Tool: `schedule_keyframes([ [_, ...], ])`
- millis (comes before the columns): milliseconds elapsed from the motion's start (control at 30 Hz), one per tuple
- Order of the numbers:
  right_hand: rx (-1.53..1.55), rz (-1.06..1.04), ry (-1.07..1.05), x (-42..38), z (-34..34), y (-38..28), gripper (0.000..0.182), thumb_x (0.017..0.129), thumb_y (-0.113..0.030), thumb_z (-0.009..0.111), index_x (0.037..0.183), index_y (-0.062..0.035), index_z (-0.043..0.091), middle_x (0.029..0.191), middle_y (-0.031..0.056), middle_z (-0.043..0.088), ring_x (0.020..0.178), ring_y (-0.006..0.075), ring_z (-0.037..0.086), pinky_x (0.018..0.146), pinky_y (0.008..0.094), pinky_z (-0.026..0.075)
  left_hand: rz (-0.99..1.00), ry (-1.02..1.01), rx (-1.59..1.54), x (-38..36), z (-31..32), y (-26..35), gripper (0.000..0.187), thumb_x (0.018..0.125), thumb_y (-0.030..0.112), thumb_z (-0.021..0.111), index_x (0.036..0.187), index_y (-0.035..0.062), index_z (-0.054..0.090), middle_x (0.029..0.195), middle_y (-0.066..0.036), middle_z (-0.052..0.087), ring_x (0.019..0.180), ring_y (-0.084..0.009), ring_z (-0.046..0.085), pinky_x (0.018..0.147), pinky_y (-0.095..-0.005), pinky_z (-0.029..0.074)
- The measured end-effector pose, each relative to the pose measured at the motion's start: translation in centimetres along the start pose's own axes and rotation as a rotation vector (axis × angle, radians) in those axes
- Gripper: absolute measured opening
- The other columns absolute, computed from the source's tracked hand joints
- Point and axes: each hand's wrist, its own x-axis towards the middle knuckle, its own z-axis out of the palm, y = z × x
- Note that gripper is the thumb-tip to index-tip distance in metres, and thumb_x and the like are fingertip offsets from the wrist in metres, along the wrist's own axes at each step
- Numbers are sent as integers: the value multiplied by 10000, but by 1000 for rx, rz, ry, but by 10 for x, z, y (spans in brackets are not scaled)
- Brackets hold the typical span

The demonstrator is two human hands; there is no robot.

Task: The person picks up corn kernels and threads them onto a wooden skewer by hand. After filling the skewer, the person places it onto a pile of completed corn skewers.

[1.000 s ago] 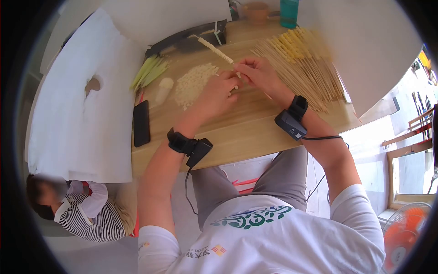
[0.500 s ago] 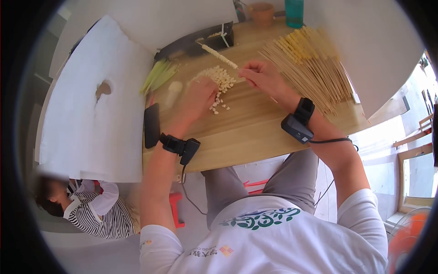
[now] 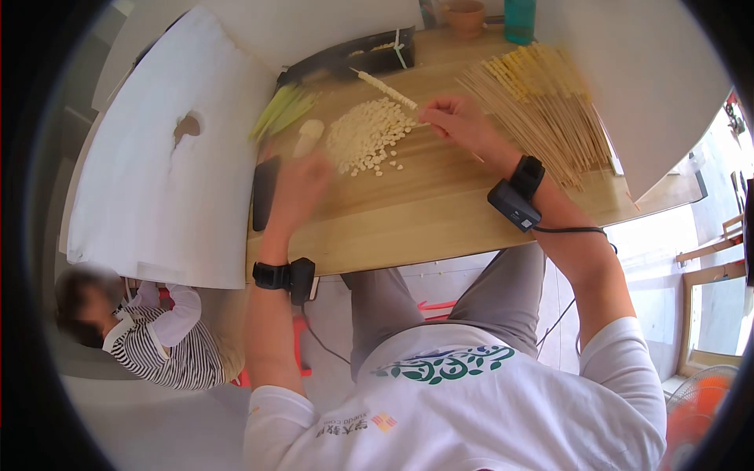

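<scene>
My right hand (image 3: 459, 124) pinches a thin wooden skewer over the table. Pale, small pieces are threaded along that skewer (image 3: 386, 88), whose pointed tip faces the far left. Below it lies a heap of loose cream-coloured pieces (image 3: 363, 140), with a few scattered toward me. My left hand (image 3: 302, 184) is over the table just left of the heap, smeared by motion, so its fingers cannot be read. Beyond it is a pale object with a rounded head and a stem (image 3: 310, 133). A dark, flat, phone-like object (image 3: 265, 188) lies on its left.
Many bare skewers (image 3: 530, 118) lie at the right, with yellow filled skewers (image 3: 538, 71) behind. Green leaves (image 3: 284, 110), a black box (image 3: 353, 56), a brown pot (image 3: 463, 19) and a teal container (image 3: 519, 20) line the back. White panels flank the table (image 3: 393, 228). A person (image 3: 169, 337) sits lower left.
My left hand has drawn back from the heap, toward the left and nearer to me. My right hand still holds the skewer in nearly the same place. The view has shifted slightly.
</scene>
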Motion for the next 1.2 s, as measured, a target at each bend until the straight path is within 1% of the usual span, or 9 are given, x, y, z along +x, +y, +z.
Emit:
schedule_keyframes([
  [100,-9,9,-25,-1,0,1,133,851,-158,648,808,-32,654,589,-32,537,520,30,453,465,193,335,-83,-58,-162,-16,5,10,95,853,59,615,924,4,644,788,-21,617,753,-117,565,735,-254,464],
  [167,-21,21,-43,0,-1,2,131,850,-159,649,813,-34,654,590,-32,535,521,30,452,464,194,334,-188,-255,-149,-23,14,8,130,875,62,590,986,19,643,849,-18,607,786,-106,548,743,-245,457],
  [300,-40,42,-26,1,-1,6,126,847,-158,648,808,-38,651,590,-31,532,521,33,452,459,196,328,-89,-130,-262,-26,37,-5,198,891,60,564,1079,30,616,975,-38,610,892,-113,553,779,-260,458],
  [367,-45,45,-31,2,-1,7,125,847,-156,647,805,-38,650,589,-30,531,522,34,453,458,197,327,40,6,-112,-23,37,-9,276,874,113,580,1144,63,611,1121,-144,615,1085,-264,569,902,-353,451],
  [500,-74,16,-41,3,-6,8,128,851,-148,640,795,-32,642,577,-30,515,499,38,432,436,204,307,-22,-31,-184,-36,37,-8,287,893,116,565,1175,69,594,1212,-131,567,1138,-260,532,921,-361,443],
  [567,-73,12,-41,3,-8,4,128,852,-144,638,794,-30,640,573,-30,508,490,39,422,429,204,298,-151,-10,-525,-44,42,-11,236,901,55,575,1135,48,608,1078,-32,606,1013,-99,543,864,-263,442],
  [667,-50,62,-40,-2,-9,2,179,910,-194,602,801,-52,610,588,-51,455,492,30,367,436,203,268,-277,-4,-765,-58,41,-9,208,893,85,620,1095,40,628,976,-5,635,910,-74,563,825,-228,444],
  [867,-24,68,-22,0,-11,8,173,913,-195,597,814,-53,606,610,-50,463,501,26,373,437,195,263,-223,144,-831,-63,48,-2,186,873,117,666,1032,28,630,790,46,584,719,-31,507,677,-179,406],
  [1200,-54,49,-22,-1,-11,13,168,901,-194,617,832,-42,635,586,-44,476,473,32,384,420,189,277,-259,267,-1019,-64,45,-12,210,925,182,608,1054,16,608,686,56,507,645,-29,449,621,-178,358],
])
